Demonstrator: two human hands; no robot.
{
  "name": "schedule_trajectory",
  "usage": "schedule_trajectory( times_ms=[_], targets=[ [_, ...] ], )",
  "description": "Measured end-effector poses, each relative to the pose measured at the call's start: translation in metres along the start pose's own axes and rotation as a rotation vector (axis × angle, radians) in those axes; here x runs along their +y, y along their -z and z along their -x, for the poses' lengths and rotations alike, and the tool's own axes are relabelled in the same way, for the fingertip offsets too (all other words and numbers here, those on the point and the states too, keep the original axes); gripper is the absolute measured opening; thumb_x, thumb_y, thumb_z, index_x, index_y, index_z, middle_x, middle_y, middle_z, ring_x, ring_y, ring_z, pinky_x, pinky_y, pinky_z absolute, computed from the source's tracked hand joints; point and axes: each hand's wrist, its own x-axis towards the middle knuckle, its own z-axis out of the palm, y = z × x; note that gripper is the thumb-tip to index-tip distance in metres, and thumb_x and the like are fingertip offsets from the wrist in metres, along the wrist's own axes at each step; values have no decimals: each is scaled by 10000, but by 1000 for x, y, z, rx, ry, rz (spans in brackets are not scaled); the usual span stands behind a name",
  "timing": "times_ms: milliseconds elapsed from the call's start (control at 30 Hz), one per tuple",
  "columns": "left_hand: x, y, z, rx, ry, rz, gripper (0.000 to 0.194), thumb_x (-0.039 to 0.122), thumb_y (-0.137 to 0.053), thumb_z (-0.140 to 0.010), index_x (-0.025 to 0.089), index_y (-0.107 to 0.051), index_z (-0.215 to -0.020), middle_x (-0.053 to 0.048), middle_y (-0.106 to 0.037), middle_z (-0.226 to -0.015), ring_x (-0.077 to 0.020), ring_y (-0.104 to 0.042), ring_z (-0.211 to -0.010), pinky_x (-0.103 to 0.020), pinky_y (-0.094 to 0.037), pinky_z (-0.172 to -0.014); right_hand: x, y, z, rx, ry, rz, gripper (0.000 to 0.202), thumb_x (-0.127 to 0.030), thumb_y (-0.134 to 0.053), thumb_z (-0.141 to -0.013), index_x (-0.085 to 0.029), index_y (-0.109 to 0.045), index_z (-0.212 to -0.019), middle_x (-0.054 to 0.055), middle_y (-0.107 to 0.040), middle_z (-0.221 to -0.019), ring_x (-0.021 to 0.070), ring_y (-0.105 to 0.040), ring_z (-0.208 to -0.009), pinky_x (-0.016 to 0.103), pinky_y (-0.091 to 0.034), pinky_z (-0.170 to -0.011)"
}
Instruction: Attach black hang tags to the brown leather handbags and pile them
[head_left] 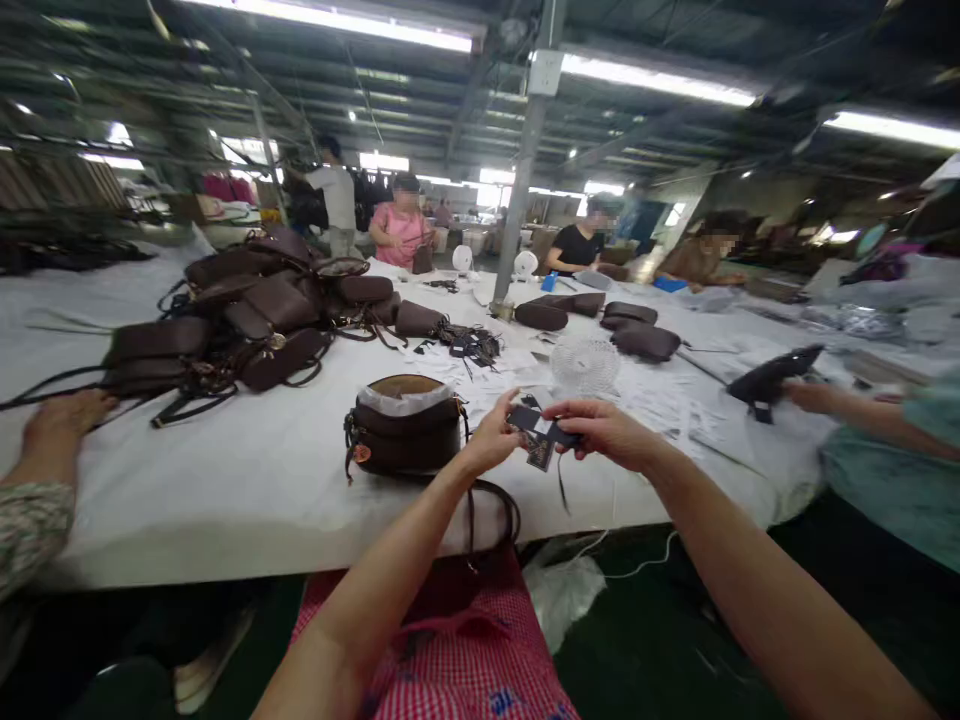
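Observation:
Both my hands meet above the table's front part, holding dark hang tags (541,452) between them. My left hand (491,437) pinches the tags from the left side. From the right, my right hand (600,430) grips them with thumb and fingers, and a thin dark cord hangs below. Just left of my hands a dark brown handbag (405,440) stands upright with its top open. Whitish lining paper shows at its mouth, and a round copper-coloured charm hangs at its left. The bag's strap (510,505) droops over the table edge.
A heap of brown bags (262,300) covers the table's left. Beyond my hands lie a pile of black tags (472,343), white paper slips (652,400) and a round clear mesh object (585,362). Co-workers' hands (64,425) reach in at both sides. A post (525,170) rises mid-table.

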Motion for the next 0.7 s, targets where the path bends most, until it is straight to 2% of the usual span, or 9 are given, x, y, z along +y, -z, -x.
schedule_trajectory(
  times_ms=[67, 133, 233, 333, 533, 700],
  targets=[
    [-6, -3, 0, 16, 40, -10, 266, 103, -524, -735, 116, -598, -991, 6, -602, -730, -76, -530, -567, -188, -382, -524, -2, 8, 10, 24, 27, -3, 330, -261, -690, -732, -176, -654, -1049, 21, -690, -743, 132, -673, -623, 175, -482, -447],
    [-9, -2, 5, 23, 62, 6, 147, 193, -496, -803, 113, -611, -849, 10, -566, -642, -73, -501, -526, -190, -364, -502, -1, 16, 20, 50, 37, -17, 356, -273, -703, -733, -190, -642, -1074, 15, -684, -761, 136, -679, -629, 174, -479, -438],
    [-8, 11, 24, 14, 70, 86, 258, 359, -532, -829, 119, -622, -802, 15, -547, -598, -70, -477, -495, -195, -359, -491, 6, 26, 32, 92, 11, -63, 411, -286, -739, -719, -208, -620, -1105, 2, -666, -773, 136, -681, -613, 171, -475, -418],
    [-1, 31, 50, 16, 83, 94, 338, 452, -591, -799, 117, -633, -797, 13, -553, -595, -65, -465, -480, -193, -346, -473, 13, 24, 39, 90, -2, -152, 421, -301, -779, -680, -198, -626, -1059, -3, -647, -747, 137, -677, -592, 161, -463, -388],
    [7, 59, 93, 108, 153, 55, 356, 471, -623, -777, 116, -648, -792, 4, -586, -621, -40, -404, -424, -179, -262, -411, 9, -4, 42, 21, 45, -200, 426, -340, -783, -682, -192, -616, -1044, 8, -656, -798, 132, -680, -596, 143, -455, -362],
    [11, 85, 126, 312, 139, 2, 319, 444, -684, -728, 126, -661, -758, -15, -634, -684, -31, -369, -425, -179, -228, -397, 6, -15, 39, -36, 10, -165, 432, -350, -786, -682, -180, -606, -1036, -5, -637, -755, 105, -650, -524, 129, -411, -327]
  ],
)
